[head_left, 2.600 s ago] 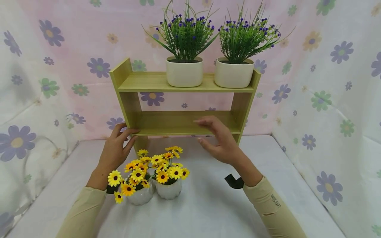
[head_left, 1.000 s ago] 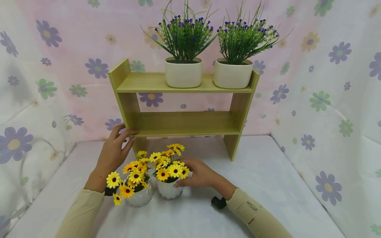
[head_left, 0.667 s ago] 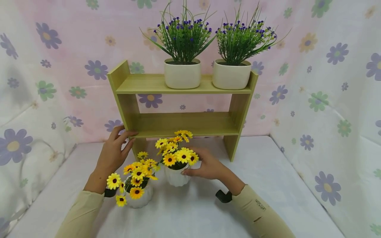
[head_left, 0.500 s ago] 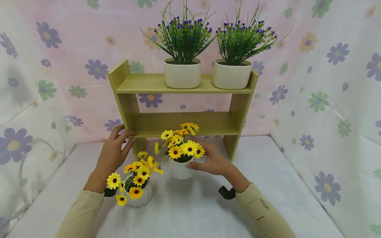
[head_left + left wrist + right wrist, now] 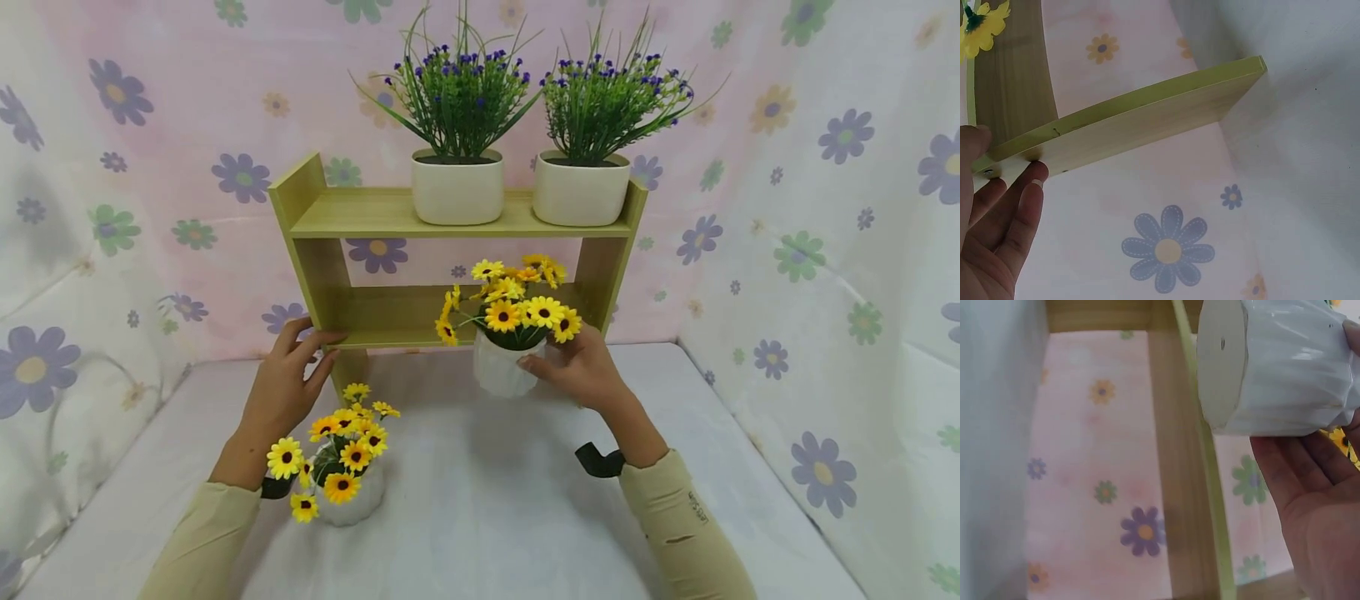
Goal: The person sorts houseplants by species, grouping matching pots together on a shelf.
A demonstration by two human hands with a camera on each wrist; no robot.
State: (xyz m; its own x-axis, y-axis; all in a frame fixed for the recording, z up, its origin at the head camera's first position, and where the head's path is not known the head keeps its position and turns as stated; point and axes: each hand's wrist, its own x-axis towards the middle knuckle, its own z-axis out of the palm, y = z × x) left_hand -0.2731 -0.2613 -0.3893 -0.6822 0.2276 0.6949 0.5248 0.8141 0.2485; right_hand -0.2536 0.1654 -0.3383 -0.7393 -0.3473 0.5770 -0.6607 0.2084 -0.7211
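Note:
My right hand [image 5: 591,377] grips a white fluted pot of yellow artificial daisies [image 5: 501,372], raised off the table in front of the middle board of a wooden shelf [image 5: 360,218]. In the right wrist view the flat underside of that pot [image 5: 1222,369] shows, with the fingers below it and a thumb at the rim. The left hand [image 5: 279,385] holds the shelf's left side panel, its thumb and fingers on opposite faces of the panel [image 5: 1147,112] in the left wrist view. A matching daisy pot [image 5: 362,498] stands on the table beside the left forearm.
Two cream pots, a left one [image 5: 457,193] and a right one [image 5: 581,196], hold purple-flowered greenery on the top board. A white cloth covers the table [image 5: 480,533]. Flower-printed curtains [image 5: 810,167] enclose the back and sides.
From hovering near the shelf, my right hand took hold of the right-hand daisy pot, then lifted it up and rightward, toward the middle board. The left hand stays on the panel.

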